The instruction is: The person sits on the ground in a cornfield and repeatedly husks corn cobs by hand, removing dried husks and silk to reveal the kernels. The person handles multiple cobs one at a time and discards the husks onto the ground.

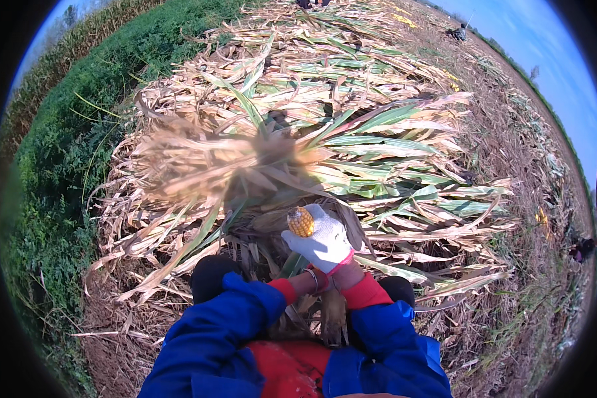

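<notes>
My right hand (pixel 324 245), in a white knit glove with a pink cuff, is wrapped around an ear of corn (pixel 301 222). The yellow kernels at its tip show above the fingers; its lower part is hidden in the palm. Under my right wrist passes my left hand (pixel 321 280), with a bracelet at its wrist. My right arm covers most of that hand, so its fingers and anything in them cannot be seen. Dry husk leaves (pixel 333 316) hang just below the crossed wrists, between my knees. A brown leaf (pixel 353 224) lies close along the right glove.
Cut corn stalks (pixel 393 144) lie in a thick layer before me. Green weeds (pixel 59 164) border the left side, with standing corn (pixel 35 94) beyond. Yellow ears (pixel 542 219) lie on stubble at the right. Another person (pixel 457 33) is far off at the upper right.
</notes>
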A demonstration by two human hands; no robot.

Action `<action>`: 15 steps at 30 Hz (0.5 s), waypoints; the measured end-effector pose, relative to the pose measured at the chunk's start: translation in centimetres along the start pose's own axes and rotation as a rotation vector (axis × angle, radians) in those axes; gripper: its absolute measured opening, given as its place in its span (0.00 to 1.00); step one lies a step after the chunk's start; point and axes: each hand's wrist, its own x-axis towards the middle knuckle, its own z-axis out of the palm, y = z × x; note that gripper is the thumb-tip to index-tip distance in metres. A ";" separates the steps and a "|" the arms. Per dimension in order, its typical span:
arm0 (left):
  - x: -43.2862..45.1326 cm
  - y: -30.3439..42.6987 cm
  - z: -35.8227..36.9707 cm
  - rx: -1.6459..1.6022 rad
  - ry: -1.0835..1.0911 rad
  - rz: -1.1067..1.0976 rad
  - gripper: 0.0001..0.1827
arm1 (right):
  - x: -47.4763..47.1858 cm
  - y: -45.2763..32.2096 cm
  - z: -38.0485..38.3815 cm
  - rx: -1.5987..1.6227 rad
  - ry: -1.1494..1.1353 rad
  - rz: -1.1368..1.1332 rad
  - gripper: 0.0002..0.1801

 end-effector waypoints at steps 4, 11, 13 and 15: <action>0.8 0.6 -1.3 0.119 -0.306 0.040 0.22 | 2.0 3.5 -0.9 0.000 0.168 -0.066 0.24; -0.6 2.8 0.8 0.159 -0.587 -0.185 0.31 | 2.1 5.2 -0.1 0.098 0.179 0.090 0.30; -1.7 3.3 1.3 0.123 -0.535 -0.143 0.32 | 2.2 5.0 0.2 0.080 0.165 0.125 0.31; -2.4 3.9 0.9 0.091 -0.521 -0.108 0.33 | 2.3 5.0 0.3 0.089 0.150 0.169 0.32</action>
